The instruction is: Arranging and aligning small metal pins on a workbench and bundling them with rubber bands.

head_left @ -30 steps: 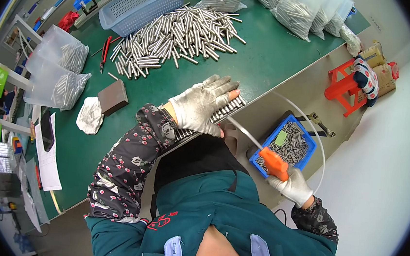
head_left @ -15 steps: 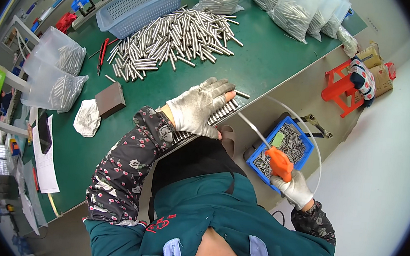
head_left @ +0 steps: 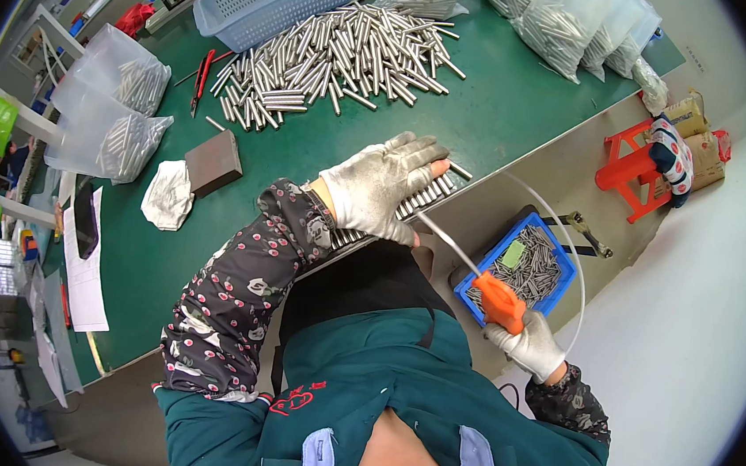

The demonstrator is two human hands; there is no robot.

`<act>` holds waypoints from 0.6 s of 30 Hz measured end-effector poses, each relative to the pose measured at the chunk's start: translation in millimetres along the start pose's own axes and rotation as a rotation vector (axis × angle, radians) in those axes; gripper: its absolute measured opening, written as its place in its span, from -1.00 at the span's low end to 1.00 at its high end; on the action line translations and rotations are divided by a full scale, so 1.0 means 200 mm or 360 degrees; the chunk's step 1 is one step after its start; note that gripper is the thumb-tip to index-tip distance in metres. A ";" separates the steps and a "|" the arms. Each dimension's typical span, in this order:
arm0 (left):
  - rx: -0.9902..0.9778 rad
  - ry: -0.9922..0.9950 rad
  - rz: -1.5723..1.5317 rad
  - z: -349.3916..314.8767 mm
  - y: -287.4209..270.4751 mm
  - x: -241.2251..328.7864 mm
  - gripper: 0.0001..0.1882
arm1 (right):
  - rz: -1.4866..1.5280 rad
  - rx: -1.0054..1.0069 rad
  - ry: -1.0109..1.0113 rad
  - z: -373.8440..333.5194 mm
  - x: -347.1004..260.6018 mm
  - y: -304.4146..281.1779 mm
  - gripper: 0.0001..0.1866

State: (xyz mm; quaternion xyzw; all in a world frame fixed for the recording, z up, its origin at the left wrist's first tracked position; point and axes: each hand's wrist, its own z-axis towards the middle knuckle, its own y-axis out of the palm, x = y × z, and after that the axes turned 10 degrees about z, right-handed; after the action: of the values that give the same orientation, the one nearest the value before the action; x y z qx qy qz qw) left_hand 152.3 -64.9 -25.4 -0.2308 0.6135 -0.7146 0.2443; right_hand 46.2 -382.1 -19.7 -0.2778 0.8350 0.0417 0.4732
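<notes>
At mid-frame the left hand (head_left: 382,185) lies palm down, fingers stretched out, over a row of metal rods (head_left: 430,194) along the edge of the table (head_left: 155,294); the row slants from lower left to upper right beneath it. The right hand (head_left: 535,347), farther off at lower right, has its fingers closed around an orange air gun (head_left: 502,304), nozzle (head_left: 450,242) angled up-left toward the row
</notes>
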 end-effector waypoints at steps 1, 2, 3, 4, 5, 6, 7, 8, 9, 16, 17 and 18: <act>-0.0002 -0.0003 -0.0003 0.00 0.00 0.00 0.13 | 0.0028 -0.0056 -0.0049 -0.01 0.00 0.00 -0.64; 0.0005 -0.0001 -0.0005 0.00 0.00 0.00 0.13 | 0.0055 -0.0111 -0.0098 -0.01 0.00 0.01 -0.65; 0.0012 -0.0004 -0.0005 0.00 0.00 0.00 0.12 | 0.0052 -0.0118 -0.0098 -0.01 0.00 0.01 -0.65; 0.0011 -0.0012 -0.0004 -0.01 -0.01 0.00 0.12 | 0.0031 -0.0083 -0.0035 -0.01 0.00 0.01 -0.64; 0.0009 -0.0016 -0.0002 -0.01 -0.01 0.01 0.12 | 0.0008 -0.0050 0.0026 -0.01 0.00 0.00 -0.64; 0.0006 -0.0021 0.0001 -0.01 -0.01 0.01 0.11 | 0.0004 -0.0058 0.0023 -0.01 0.00 0.01 -0.64; 0.0006 -0.0028 -0.0004 -0.01 0.00 0.01 0.09 | 0.0054 -0.0068 0.0021 -0.01 0.01 0.01 -0.63; 0.0006 -0.0042 0.0002 -0.01 0.00 0.00 0.09 | 0.0103 -0.0079 0.0018 -0.01 0.01 0.02 -0.63; 0.0026 -0.0022 -0.0024 -0.01 0.00 0.00 0.08 | 0.0090 -0.0095 0.0009 0.00 0.01 0.02 -0.63; 0.0246 -0.0120 -0.0033 -0.20 -0.19 -0.05 0.11 | 0.0054 -0.0173 -0.0226 0.02 0.01 0.06 -0.65; 0.0225 -0.0132 -0.0061 -0.28 -0.19 -0.05 0.12 | -0.0056 -0.0178 -0.0332 0.03 0.02 0.07 -0.65; 0.0208 -0.0135 -0.0088 -0.36 -0.20 -0.03 0.14 | -0.0056 -0.0178 -0.0329 0.03 0.01 0.08 -0.65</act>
State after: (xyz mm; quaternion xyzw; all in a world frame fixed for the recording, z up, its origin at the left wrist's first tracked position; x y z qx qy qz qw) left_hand 109.0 -1.6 4.9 -0.2614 0.5480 -0.7491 0.2648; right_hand 41.2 -366.8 -26.9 -0.3126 0.7731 0.1084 0.5411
